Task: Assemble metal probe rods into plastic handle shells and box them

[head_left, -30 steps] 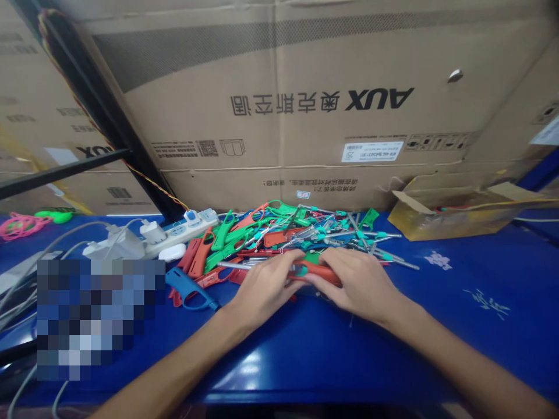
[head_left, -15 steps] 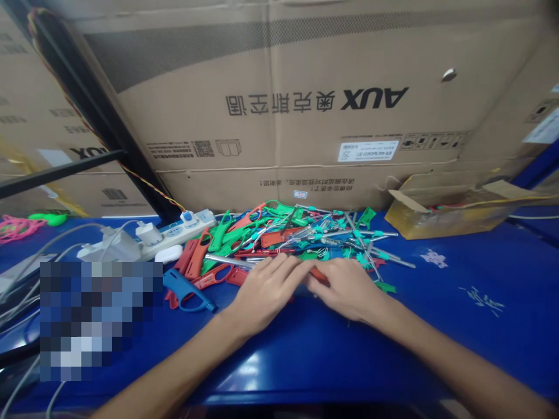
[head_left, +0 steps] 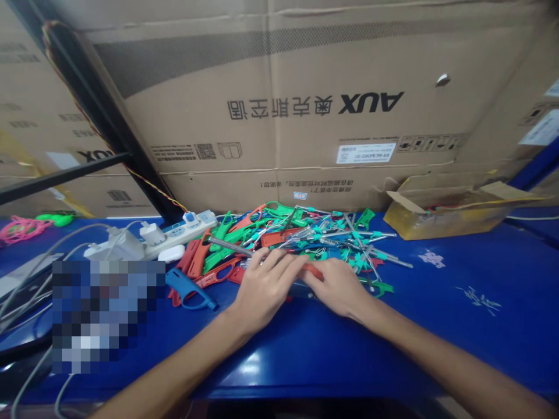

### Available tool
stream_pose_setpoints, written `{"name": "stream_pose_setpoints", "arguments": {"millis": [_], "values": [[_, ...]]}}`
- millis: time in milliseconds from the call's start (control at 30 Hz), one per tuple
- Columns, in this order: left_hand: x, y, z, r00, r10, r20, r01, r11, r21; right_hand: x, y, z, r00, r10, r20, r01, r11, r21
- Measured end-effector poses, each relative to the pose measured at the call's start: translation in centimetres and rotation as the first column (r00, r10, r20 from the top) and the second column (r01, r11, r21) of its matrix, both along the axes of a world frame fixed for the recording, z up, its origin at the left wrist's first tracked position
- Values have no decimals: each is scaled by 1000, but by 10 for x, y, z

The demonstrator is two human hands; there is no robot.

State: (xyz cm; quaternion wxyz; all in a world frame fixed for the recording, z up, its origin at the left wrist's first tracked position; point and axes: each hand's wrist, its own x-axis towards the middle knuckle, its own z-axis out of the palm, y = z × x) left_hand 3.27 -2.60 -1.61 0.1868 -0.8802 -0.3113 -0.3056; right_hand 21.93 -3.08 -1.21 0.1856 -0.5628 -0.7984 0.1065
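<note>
My left hand point(head_left: 266, 282) is closed around a lighter whose metal tube point(head_left: 229, 245) points out to the left. My right hand point(head_left: 336, 285) grips the red handle point(head_left: 313, 270) of the same lighter, and the two hands touch. Most of the handle is hidden by the fingers. Behind the hands lies a pile of green, red and blue plastic shells, metal tubes and teal parts point(head_left: 325, 227). A blue lighter shell point(head_left: 187, 288) lies left of my left hand, beside red shells point(head_left: 201, 253).
A white power strip point(head_left: 183, 231) with plugs and cables stands left of the pile. An open cardboard box point(head_left: 445, 221) is at the back right. A large carton point(head_left: 271, 134) forms the back wall. The blue table point(head_left: 279, 361) extends to the front edge.
The metal tube at my left hand has tilted, its free end rising. Both hands have turned slightly around the lighter. The view has shifted a little.
</note>
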Motion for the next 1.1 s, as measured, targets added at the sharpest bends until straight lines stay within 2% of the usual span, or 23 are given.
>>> {"name": "stream_pose_setpoints", "arguments": {"millis": [67,167,267,367,600,867,1100], "values": [[1,-1,2,999,-38,14,38,999,-5,2,2,0,1000,-5,-21,5,1000,-5],[0,-3,6,977,-199,69,201,980,-13,8,4,3,998,-32,-45,32,999,2],[-1,-5,7,912,-368,180,386,919,-77,12,5,9,993,-106,-46,107,994,6],[1,-8,6,878,-440,187,469,869,-159,13,4,14,994,-111,-22,110,994,-8],[7,-10,2,846,-532,46,524,810,-263,11,4,13,994,-107,7,107,994,-30],[5,-7,0,877,-481,5,458,833,-309,14,6,14,991,-123,-51,124,992,16],[5,-4,0,872,-488,30,461,801,-383,18,6,18,991,-95,-98,100,994,42]]}}
